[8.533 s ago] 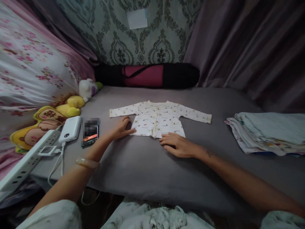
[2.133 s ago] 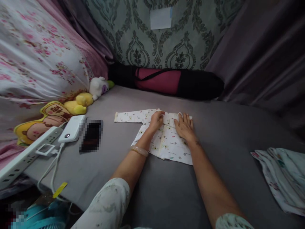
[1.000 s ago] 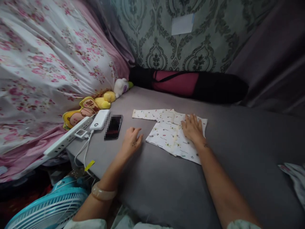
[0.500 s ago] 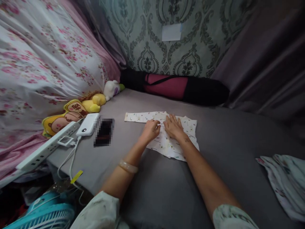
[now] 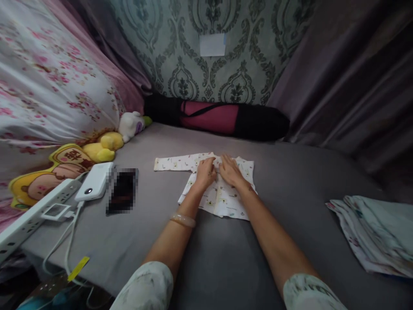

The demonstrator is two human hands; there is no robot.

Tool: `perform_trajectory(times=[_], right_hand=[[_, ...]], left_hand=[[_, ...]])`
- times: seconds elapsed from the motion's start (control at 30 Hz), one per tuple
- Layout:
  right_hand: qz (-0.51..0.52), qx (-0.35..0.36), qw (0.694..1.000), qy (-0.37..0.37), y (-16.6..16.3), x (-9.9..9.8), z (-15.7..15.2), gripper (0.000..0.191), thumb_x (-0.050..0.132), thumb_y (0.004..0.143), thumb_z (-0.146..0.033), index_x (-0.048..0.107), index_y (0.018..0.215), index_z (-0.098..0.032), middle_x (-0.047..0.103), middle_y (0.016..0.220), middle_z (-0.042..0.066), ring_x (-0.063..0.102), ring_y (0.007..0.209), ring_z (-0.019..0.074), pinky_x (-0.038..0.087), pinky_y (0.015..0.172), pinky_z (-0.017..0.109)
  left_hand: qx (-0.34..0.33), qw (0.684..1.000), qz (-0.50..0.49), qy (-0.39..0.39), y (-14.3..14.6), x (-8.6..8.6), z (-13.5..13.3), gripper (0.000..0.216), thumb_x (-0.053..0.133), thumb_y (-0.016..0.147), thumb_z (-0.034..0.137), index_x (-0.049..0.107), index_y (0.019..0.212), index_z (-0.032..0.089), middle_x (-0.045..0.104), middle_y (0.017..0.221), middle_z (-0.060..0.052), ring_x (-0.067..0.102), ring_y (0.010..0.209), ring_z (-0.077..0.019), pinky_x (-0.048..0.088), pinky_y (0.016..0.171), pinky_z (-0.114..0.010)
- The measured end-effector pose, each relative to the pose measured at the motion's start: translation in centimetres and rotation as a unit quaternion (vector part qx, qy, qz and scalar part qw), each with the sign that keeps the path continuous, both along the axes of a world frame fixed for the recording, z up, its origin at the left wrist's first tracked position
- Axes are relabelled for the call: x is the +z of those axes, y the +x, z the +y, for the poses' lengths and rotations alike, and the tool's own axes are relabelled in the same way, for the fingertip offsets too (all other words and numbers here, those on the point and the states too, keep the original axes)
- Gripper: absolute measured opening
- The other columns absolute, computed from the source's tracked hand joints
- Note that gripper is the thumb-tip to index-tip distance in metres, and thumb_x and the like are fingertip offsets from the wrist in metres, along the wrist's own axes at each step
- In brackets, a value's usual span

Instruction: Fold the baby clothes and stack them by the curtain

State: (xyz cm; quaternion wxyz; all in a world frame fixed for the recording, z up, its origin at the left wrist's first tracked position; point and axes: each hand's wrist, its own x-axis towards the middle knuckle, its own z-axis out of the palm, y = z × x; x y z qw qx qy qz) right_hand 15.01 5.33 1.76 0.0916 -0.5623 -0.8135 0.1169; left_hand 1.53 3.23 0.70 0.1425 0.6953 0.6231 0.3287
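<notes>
A small white printed baby shirt lies flat on the grey bed sheet. Its right sleeve is folded in over the body; its left sleeve still stretches out to the left. My left hand rests on the shirt near its collar, fingers curled on the cloth. My right hand lies flat on the shirt right beside it, fingers spread toward the collar. I cannot tell whether the left fingers pinch the fabric.
A phone, a white power bank and a power strip lie at the left edge, with plush toys behind. A stack of folded cloths sits at the right. A pink and black roll lies along the wall.
The right sleeve was folded in over the body. In the last second my left hand came back from the bare sheet onto the shirt, and both hands drew together near the collar.
</notes>
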Motion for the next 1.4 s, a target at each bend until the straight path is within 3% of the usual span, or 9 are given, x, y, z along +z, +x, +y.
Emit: perform_trajectory(times=[0.13,0.3,0.43,0.67,0.93,1.03,1.13,1.27,1.4], right_hand=[[-0.043,-0.115,0.992,0.039,3.3,-1.4,0.6,0.063,0.019,0.098,-0.039,0.030,0.148,-0.001,0.026,0.156,0.018,0.019,0.145,0.0279,0.012,0.117,0.044],[-0.073,-0.119,0.990,0.032,4.4,-3.3,1.1,0.068,0.016,0.098,-0.044,0.027,0.149,0.000,0.025,0.156,0.019,0.019,0.145,0.0280,0.011,0.117,0.044],[-0.059,-0.110,0.992,0.005,4.9,-3.0,1.5,0.069,0.014,0.097,-0.045,0.026,0.149,-0.001,0.023,0.157,0.019,0.018,0.146,0.0273,0.012,0.118,0.043],[-0.060,-0.179,0.982,0.022,6.8,-3.0,1.2,0.074,0.013,0.097,-0.047,0.023,0.148,0.005,0.019,0.157,0.021,0.013,0.146,0.0295,0.011,0.118,0.042],[-0.084,-0.177,0.981,0.008,6.2,-2.2,1.2,0.071,0.018,0.097,-0.045,0.027,0.148,0.004,0.022,0.156,0.021,0.015,0.146,0.0312,0.010,0.118,0.045],[-0.076,-0.130,0.987,0.056,3.7,-1.7,0.6,0.065,0.019,0.098,-0.040,0.030,0.148,0.001,0.024,0.156,0.020,0.014,0.146,0.0294,0.007,0.118,0.046],[-0.052,-0.042,0.997,0.043,0.2,-1.4,0.0,0.065,0.018,0.099,-0.041,0.027,0.149,-0.001,0.021,0.158,0.017,0.013,0.147,0.0268,0.007,0.119,0.043],[-0.043,0.006,0.999,0.015,-2.9,-1.7,-0.1,0.066,0.018,0.099,-0.042,0.024,0.151,-0.001,0.020,0.158,0.015,0.012,0.147,0.0253,0.008,0.119,0.042],[-0.057,0.004,0.998,0.012,-3.3,-2.3,0.2,0.066,0.018,0.099,-0.042,0.025,0.150,-0.001,0.021,0.158,0.014,0.011,0.147,0.0248,0.007,0.119,0.042]], left_hand=[[-0.061,0.994,0.077,-0.046,0.9,-0.8,-0.4,0.043,0.041,0.094,0.023,0.049,0.136,0.018,0.048,0.145,-0.010,0.034,0.138,-0.0318,0.028,0.112,-0.052],[-0.067,0.987,0.126,-0.070,1.2,-1.6,-0.7,0.045,0.036,0.097,0.031,0.046,0.139,0.021,0.041,0.151,-0.009,0.027,0.143,-0.0330,0.019,0.115,-0.056],[-0.063,0.987,0.132,-0.073,1.0,-1.6,-0.8,0.048,0.035,0.097,0.032,0.042,0.143,0.017,0.037,0.153,-0.011,0.024,0.144,-0.0334,0.018,0.116,-0.054],[-0.050,0.985,0.146,-0.077,0.8,-1.5,-0.8,0.053,0.034,0.097,0.038,0.040,0.144,0.014,0.034,0.154,-0.012,0.024,0.144,-0.0341,0.016,0.116,-0.054],[-0.061,0.989,0.110,-0.076,0.0,0.0,-0.5,0.045,0.035,0.097,0.041,0.053,0.131,0.016,0.044,0.148,-0.014,0.032,0.141,-0.0305,0.022,0.115,-0.051],[0.002,0.995,0.089,-0.035,-2.4,1.3,0.0,0.040,0.034,0.098,0.037,0.060,0.119,0.016,0.058,0.133,-0.014,0.046,0.130,-0.0255,0.033,0.109,-0.041],[0.135,0.987,0.082,-0.031,-6.0,2.0,0.0,0.034,0.037,0.097,0.029,0.061,0.117,0.016,0.064,0.120,-0.013,0.055,0.117,-0.0233,0.040,0.102,-0.035],[0.311,0.943,0.093,-0.077,-10.2,1.8,-1.0,0.032,0.043,0.093,0.026,0.060,0.118,0.015,0.061,0.120,-0.017,0.053,0.118,-0.0298,0.041,0.098,-0.043],[0.413,0.899,0.087,-0.119,-11.9,1.5,-1.6,0.033,0.049,0.090,0.028,0.059,0.115,0.010,0.056,0.125,-0.021,0.051,0.120,-0.0343,0.041,0.097,-0.044]])
